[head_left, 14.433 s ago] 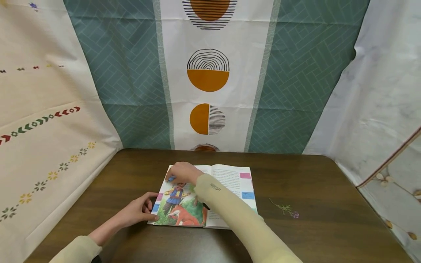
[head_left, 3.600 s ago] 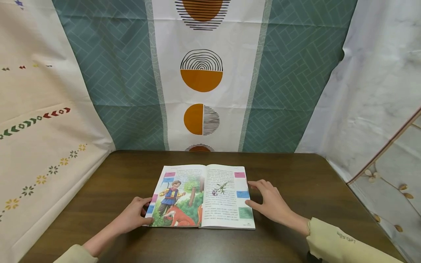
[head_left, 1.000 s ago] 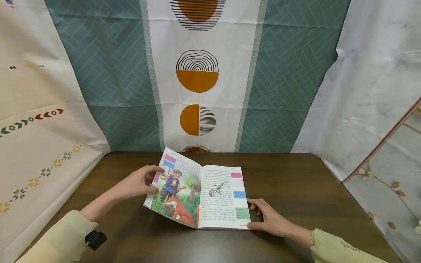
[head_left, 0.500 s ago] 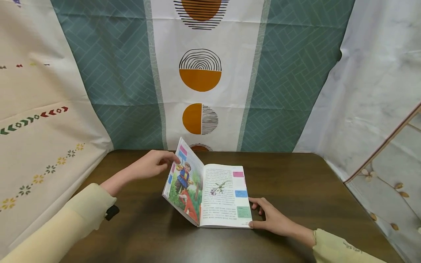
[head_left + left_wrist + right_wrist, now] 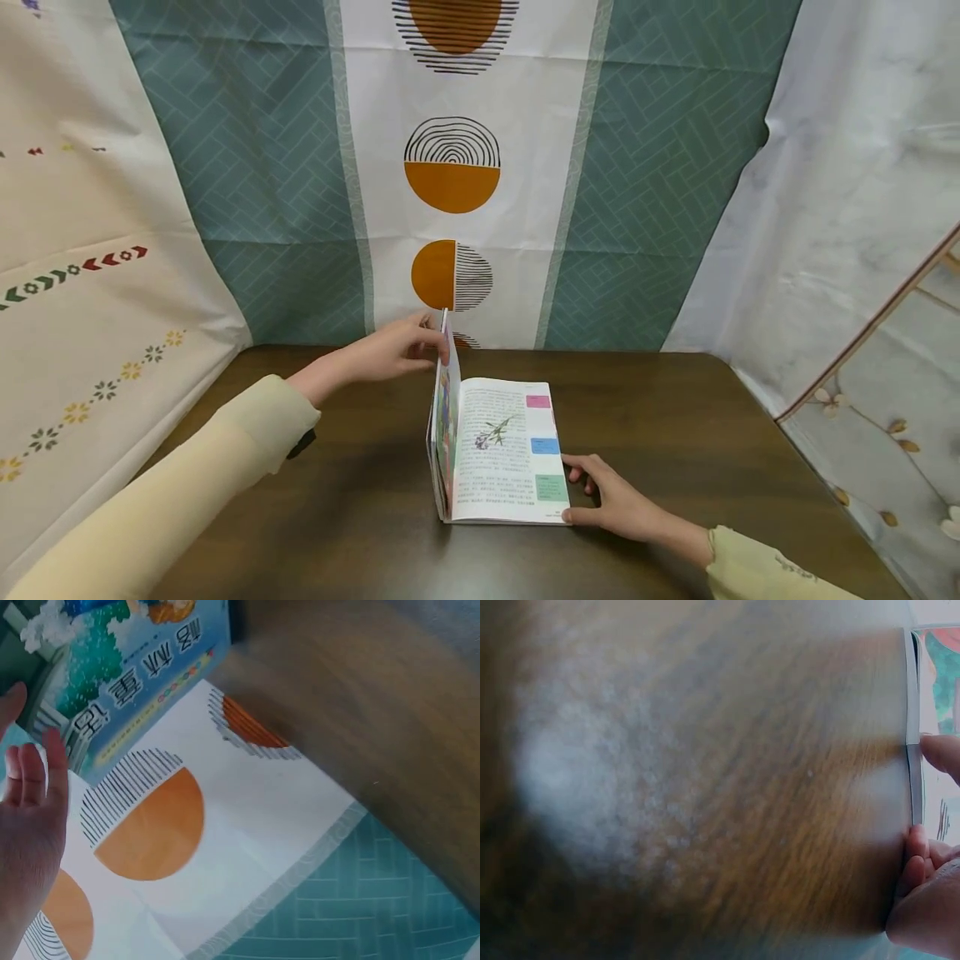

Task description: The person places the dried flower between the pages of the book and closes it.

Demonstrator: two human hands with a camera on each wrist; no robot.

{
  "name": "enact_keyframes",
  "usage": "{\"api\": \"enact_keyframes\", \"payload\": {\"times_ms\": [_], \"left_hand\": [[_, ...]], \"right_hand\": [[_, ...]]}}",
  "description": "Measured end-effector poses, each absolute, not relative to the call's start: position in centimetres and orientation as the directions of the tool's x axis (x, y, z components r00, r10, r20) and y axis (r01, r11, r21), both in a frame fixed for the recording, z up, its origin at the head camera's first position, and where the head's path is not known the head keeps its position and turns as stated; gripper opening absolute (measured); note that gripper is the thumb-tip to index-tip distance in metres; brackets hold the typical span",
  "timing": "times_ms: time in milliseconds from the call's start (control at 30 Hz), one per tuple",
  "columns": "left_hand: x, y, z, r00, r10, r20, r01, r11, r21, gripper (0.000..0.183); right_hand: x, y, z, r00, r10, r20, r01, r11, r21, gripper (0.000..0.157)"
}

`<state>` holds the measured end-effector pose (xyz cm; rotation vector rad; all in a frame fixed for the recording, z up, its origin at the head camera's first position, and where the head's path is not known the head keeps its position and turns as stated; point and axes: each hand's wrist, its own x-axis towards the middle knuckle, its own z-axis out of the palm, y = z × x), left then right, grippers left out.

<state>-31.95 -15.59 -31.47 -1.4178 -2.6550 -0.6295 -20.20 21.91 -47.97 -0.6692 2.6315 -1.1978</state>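
An open book (image 5: 510,492) lies on the table, its right half flat and its left half raised nearly upright. My left hand (image 5: 397,348) pinches the raised half near its top edge; in the left wrist view the blue illustrated cover (image 5: 150,682) rises beside the fingers (image 5: 31,776). On the flat right page rests a flower sprig (image 5: 491,435) with green leaves and small purple blooms. My right hand (image 5: 615,504) holds the lower right edge of the book, thumb on the page corner and fingers curled against the side, as the right wrist view (image 5: 930,892) also shows.
The brown wooden table (image 5: 645,408) extends around the book. A patterned cloth (image 5: 300,167) hangs along its back edge. Beige fabric (image 5: 97,333) on the left and a pale marbled cloth (image 5: 847,192) on the right border the table.
Earlier the sprig lay on the table right of the book; it moved onto the right page. Since then my left hand has lifted the book's left half and swung it rightward to nearly upright.
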Motion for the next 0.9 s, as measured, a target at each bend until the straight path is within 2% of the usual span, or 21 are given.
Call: {"api": "enact_keyframes", "payload": {"times_ms": [267,533,900], "left_hand": [[-33.4,-12.8,-30.2,-0.457,0.878,0.142,0.861,0.397,0.318,0.016],[-35.0,-9.7,-29.5,-0.440,0.897,0.048,0.871,0.414,0.265,0.020],[-35.7,-4.6,-31.0,-0.414,0.905,-0.101,0.892,0.425,0.156,0.012]], "right_hand": [[-20.2,21.9,-48.0,-0.879,-0.477,0.017,-0.321,0.563,-0.762,0.078],[-20.2,22.0,-47.6,-0.878,-0.479,-0.006,-0.299,0.557,-0.775,0.077],[-20.2,22.4,-47.6,-0.848,-0.529,-0.026,-0.300,0.521,-0.799,0.075]]}}
